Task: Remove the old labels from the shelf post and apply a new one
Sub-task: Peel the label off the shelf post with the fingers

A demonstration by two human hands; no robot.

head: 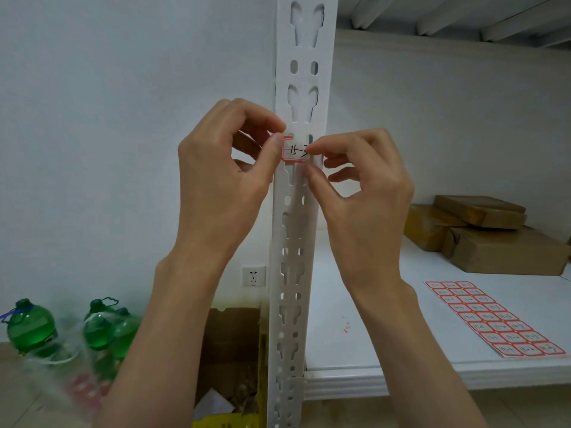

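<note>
A white perforated shelf post (pixel 293 242) runs up the middle of the view. A small white label with a red border and handwritten digits (pixel 295 149) lies across the post at mid height. My left hand (pixel 222 174) pinches the label's left end between thumb and forefinger. My right hand (pixel 364 186) pinches its right end the same way. Both hands hold it against the front of the post. Whether the label is stuck down I cannot tell.
A sheet of red-bordered labels (pixel 494 319) lies on the white shelf (pixel 386 304) at the right. Brown wrapped parcels (pixel 482 233) are stacked behind it. Green bottles (pixel 27 325) stand on the floor at left, an open cardboard box (pixel 231 350) sits beside the post, and a wall socket (pixel 253 276) is behind.
</note>
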